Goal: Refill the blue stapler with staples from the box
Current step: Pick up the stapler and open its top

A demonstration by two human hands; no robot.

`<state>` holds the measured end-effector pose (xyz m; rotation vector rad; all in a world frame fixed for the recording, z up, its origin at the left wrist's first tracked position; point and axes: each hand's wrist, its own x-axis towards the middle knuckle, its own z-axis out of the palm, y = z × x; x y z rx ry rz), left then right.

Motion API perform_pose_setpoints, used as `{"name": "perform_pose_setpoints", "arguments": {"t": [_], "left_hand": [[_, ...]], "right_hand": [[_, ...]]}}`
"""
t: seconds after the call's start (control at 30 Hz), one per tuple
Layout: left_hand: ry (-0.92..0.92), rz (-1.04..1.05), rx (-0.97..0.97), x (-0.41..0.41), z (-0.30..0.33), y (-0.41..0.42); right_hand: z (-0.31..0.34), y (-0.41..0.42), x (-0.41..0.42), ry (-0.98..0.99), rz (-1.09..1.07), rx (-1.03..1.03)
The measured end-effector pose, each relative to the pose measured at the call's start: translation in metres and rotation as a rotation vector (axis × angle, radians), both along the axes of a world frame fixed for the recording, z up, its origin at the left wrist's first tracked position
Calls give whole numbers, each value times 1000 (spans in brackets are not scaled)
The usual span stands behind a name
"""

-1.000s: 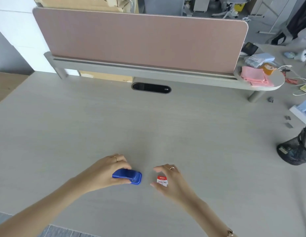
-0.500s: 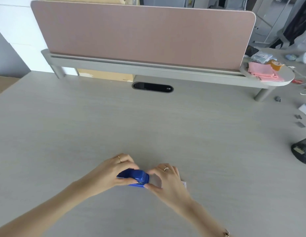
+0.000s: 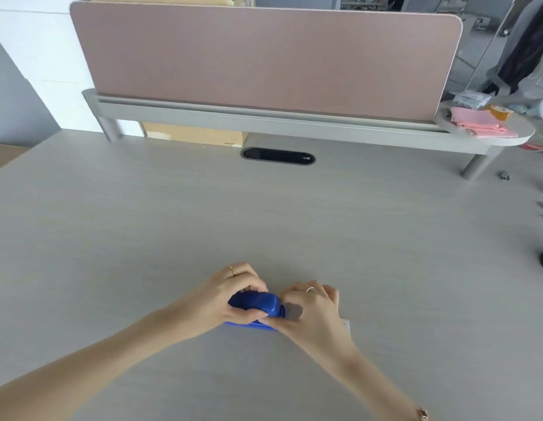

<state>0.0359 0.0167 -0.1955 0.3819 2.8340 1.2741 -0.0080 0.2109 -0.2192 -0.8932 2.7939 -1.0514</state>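
I see left hand with fingers clamped on stapler, low on table. Right hand pinches its front end. Box just a white sliver behind right hand.

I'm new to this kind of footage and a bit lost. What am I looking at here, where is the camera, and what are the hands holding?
There is no machine here: a person works with bare hands, filmed by a wide-angle camera worn on their head, looking down at a pale desk. The left hand grips the blue stapler by its body; the right hand works at its front end. A white corner of the staple box peeks out beside the right hand. Behind stands a pink divider panel, with pink cloth on its shelf.
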Motion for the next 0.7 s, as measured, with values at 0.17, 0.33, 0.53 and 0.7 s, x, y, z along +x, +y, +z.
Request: {"name": "perform_pose_setpoints", "arguments": {"t": [0.17, 0.33, 0.53, 0.7], "left_hand": [[60, -6, 24, -2, 0, 0], [100, -33, -2, -4, 9, -4], [84, -102, -121, -1, 21, -8], [127, -51, -118, 7, 38, -18]], "right_hand": [[4, 0, 1, -5, -8, -45], [10, 3, 7, -1, -16, -47], [12, 4, 17, 52, -23, -14], [17, 8, 19, 46, -37, 2]]}}
